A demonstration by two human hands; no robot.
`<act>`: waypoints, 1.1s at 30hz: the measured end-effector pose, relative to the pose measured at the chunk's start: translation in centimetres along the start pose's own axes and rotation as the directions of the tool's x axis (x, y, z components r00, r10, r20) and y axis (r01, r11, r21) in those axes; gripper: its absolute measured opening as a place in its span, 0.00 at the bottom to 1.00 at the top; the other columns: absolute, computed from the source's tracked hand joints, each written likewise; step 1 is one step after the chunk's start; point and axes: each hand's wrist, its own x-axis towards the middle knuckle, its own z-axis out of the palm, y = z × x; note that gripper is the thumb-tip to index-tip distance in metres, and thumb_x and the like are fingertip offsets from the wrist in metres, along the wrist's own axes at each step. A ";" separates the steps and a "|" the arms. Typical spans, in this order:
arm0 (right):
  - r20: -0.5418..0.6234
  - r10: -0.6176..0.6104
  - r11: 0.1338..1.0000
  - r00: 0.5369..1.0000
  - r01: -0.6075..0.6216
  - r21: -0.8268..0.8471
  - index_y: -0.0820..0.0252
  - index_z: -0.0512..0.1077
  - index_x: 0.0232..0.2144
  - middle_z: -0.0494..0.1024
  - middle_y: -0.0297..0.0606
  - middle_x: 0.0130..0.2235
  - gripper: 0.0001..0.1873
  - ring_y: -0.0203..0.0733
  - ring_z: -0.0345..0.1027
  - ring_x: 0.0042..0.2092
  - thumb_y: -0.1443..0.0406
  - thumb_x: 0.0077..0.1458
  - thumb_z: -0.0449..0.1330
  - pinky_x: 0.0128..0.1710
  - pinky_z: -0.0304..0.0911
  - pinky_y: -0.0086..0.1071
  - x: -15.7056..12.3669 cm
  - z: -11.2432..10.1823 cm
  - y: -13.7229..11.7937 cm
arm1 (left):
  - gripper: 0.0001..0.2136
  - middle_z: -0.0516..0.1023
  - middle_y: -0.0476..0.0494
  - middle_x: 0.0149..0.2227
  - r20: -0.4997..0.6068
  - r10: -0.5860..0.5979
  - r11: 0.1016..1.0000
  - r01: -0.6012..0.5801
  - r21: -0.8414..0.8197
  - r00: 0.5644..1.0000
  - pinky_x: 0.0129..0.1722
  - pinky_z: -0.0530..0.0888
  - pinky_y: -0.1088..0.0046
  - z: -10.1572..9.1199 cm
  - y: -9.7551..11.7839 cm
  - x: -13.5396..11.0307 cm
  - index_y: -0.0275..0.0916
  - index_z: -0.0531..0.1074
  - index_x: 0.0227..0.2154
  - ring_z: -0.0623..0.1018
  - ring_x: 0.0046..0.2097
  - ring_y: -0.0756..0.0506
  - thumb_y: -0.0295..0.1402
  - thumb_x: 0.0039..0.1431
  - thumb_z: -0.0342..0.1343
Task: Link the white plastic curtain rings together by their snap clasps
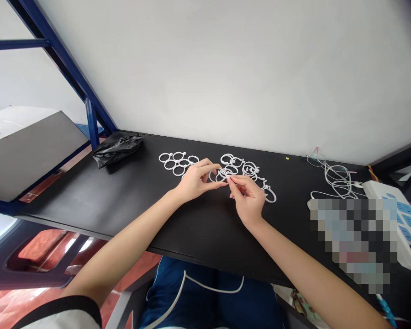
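Both hands meet over the middle of a black table, working on a small white ring [227, 172]. My left hand [201, 177] steadies its left side, thumb and forefinger curved around it. My right hand [247, 195] pinches the near right edge between thumb and fingertips. The fingers partly cover this ring, so its small fitting is hard to make out. To the left lies a flat cluster of several white rings [171, 163] with little knobs, partly hidden by my left hand. A looser pile of similar rings [250, 168] spreads behind and right of my right hand.
A crumpled black plastic bag [118, 150] lies at the table's back left. On the right are tangled white cables [339, 178], a power strip [406, 214] and a pixelated object [356, 242]. The wall [226, 77] borders the back of the black table [123, 196].
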 end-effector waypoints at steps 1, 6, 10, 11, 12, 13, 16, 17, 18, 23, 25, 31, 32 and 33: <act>-0.002 -0.004 1.000 1.000 0.004 -0.003 0.55 0.78 0.34 0.79 0.37 0.37 0.03 0.32 0.67 0.24 0.65 0.58 0.63 0.20 0.66 0.32 0.0 0.0 0.0 | 0.21 0.72 0.44 0.36 0.000 0.004 1.000 -0.004 0.003 1.000 0.26 0.70 0.77 0.0 0.0 0.0 0.35 0.75 0.45 0.62 0.25 0.55 0.48 0.56 0.62; -0.008 -0.011 0.999 1.000 0.011 -0.031 0.54 0.78 0.34 0.80 0.37 0.37 0.03 0.33 0.68 0.23 0.64 0.58 0.63 0.20 0.67 0.33 -0.1 -0.1 0.0 | 0.21 0.72 0.44 0.36 -0.005 0.025 0.999 -0.025 0.030 1.000 0.26 0.71 0.76 0.1 -0.1 -0.1 0.36 0.75 0.44 0.62 0.25 0.55 0.49 0.57 0.61; -0.010 -0.027 0.999 1.000 0.027 -0.042 0.54 0.78 0.33 0.80 0.37 0.36 0.03 0.33 0.68 0.22 0.64 0.58 0.63 0.20 0.67 0.33 0.0 -0.2 -0.1 | 0.20 0.72 0.44 0.37 -0.011 0.042 0.998 -0.042 0.040 0.999 0.26 0.70 0.77 0.1 -0.2 -0.1 0.37 0.75 0.44 0.62 0.24 0.55 0.48 0.57 0.61; -0.011 -0.028 0.999 1.000 0.027 -0.043 0.54 0.78 0.33 0.80 0.37 0.36 0.03 0.33 0.68 0.22 0.64 0.58 0.63 0.19 0.67 0.33 0.0 -0.2 -0.1 | 0.20 0.72 0.44 0.37 -0.011 0.045 0.998 -0.045 0.041 0.999 0.26 0.70 0.77 0.1 -0.2 -0.1 0.37 0.75 0.44 0.62 0.24 0.56 0.48 0.57 0.61; -0.011 -0.028 0.999 1.000 0.028 -0.043 0.54 0.78 0.33 0.80 0.37 0.36 0.03 0.33 0.68 0.22 0.64 0.58 0.63 0.19 0.67 0.33 0.0 -0.2 -0.1 | 0.20 0.72 0.44 0.37 -0.011 0.047 0.998 -0.046 0.042 0.999 0.26 0.70 0.77 0.1 -0.2 -0.1 0.36 0.75 0.44 0.62 0.24 0.56 0.48 0.57 0.61; -0.010 -0.030 0.999 1.000 0.029 -0.043 0.54 0.78 0.33 0.80 0.37 0.36 0.04 0.33 0.68 0.22 0.64 0.58 0.63 0.19 0.67 0.33 0.0 -0.2 -0.1 | 0.20 0.72 0.45 0.36 -0.011 0.047 0.998 -0.047 0.042 0.999 0.26 0.70 0.77 0.1 -0.2 -0.1 0.36 0.75 0.44 0.62 0.24 0.56 0.47 0.57 0.61; -0.001 -0.036 0.999 0.999 0.036 -0.034 0.54 0.78 0.32 0.80 0.36 0.36 0.04 0.32 0.67 0.22 0.65 0.58 0.63 0.19 0.66 0.32 0.0 -0.3 -0.1 | 0.20 0.71 0.45 0.35 -0.008 0.043 0.998 -0.043 0.049 0.999 0.26 0.70 0.77 0.2 -0.3 -0.2 0.36 0.75 0.44 0.62 0.24 0.55 0.47 0.58 0.61; 0.001 -0.037 0.999 0.999 0.037 -0.031 0.54 0.78 0.31 0.80 0.36 0.35 0.04 0.32 0.67 0.22 0.65 0.58 0.63 0.19 0.66 0.32 0.0 -0.3 -0.1 | 0.20 0.71 0.45 0.35 -0.007 0.044 0.998 -0.043 0.053 0.999 0.26 0.70 0.77 0.3 -0.3 -0.2 0.36 0.75 0.44 0.62 0.24 0.55 0.47 0.58 0.61; 0.002 -0.035 0.999 0.999 0.035 -0.029 0.54 0.78 0.31 0.80 0.36 0.35 0.04 0.32 0.67 0.22 0.65 0.58 0.63 0.19 0.66 0.33 -0.1 -0.3 -0.1 | 0.20 0.72 0.45 0.35 -0.007 0.046 0.997 -0.046 0.056 0.999 0.26 0.70 0.77 0.3 -0.3 -0.2 0.36 0.75 0.44 0.62 0.24 0.55 0.47 0.58 0.61; -0.001 -0.025 0.999 1.000 0.025 -0.037 0.55 0.78 0.31 0.79 0.37 0.35 0.05 0.33 0.67 0.22 0.64 0.59 0.62 0.19 0.66 0.33 -0.1 -0.2 -0.1 | 0.19 0.72 0.45 0.35 -0.024 0.073 0.996 -0.072 0.056 0.997 0.25 0.70 0.77 0.3 -0.2 -0.2 0.35 0.75 0.44 0.62 0.24 0.56 0.46 0.58 0.61; -0.001 -0.033 0.999 0.999 0.033 -0.033 0.55 0.77 0.32 0.79 0.37 0.35 0.04 0.32 0.67 0.22 0.65 0.59 0.62 0.19 0.65 0.32 -0.1 -0.2 -0.1 | 0.19 0.72 0.45 0.36 -0.023 0.077 0.996 -0.076 0.054 0.997 0.26 0.70 0.77 0.3 -0.2 -0.2 0.35 0.75 0.44 0.62 0.24 0.56 0.46 0.58 0.61; -0.002 -0.040 0.999 0.999 0.040 0.000 0.55 0.77 0.33 0.78 0.35 0.36 0.03 0.31 0.67 0.23 0.67 0.58 0.63 0.19 0.64 0.30 -0.2 -0.1 -0.1 | 0.20 0.73 0.44 0.37 -0.008 0.043 0.999 -0.043 -0.020 0.999 0.29 0.77 0.77 0.4 -0.2 -0.2 0.34 0.75 0.44 0.68 0.26 0.55 0.45 0.56 0.63; 0.000 -0.033 0.999 0.999 0.033 0.006 0.56 0.77 0.34 0.78 0.35 0.36 0.03 0.31 0.67 0.23 0.67 0.58 0.62 0.20 0.64 0.30 -0.2 -0.1 -0.1 | 0.20 0.73 0.44 0.37 -0.009 0.037 0.999 -0.037 -0.021 0.999 0.29 0.77 0.77 0.4 -0.2 -0.2 0.34 0.75 0.44 0.69 0.27 0.55 0.45 0.56 0.63; 0.003 -0.024 1.000 1.000 0.024 0.007 0.56 0.77 0.34 0.78 0.35 0.36 0.02 0.31 0.67 0.23 0.66 0.59 0.62 0.20 0.65 0.30 -0.2 -0.1 -0.1 | 0.19 0.73 0.44 0.37 -0.011 0.036 0.999 -0.036 -0.014 0.999 0.29 0.77 0.77 0.4 -0.2 -0.3 0.35 0.75 0.44 0.69 0.27 0.55 0.45 0.56 0.63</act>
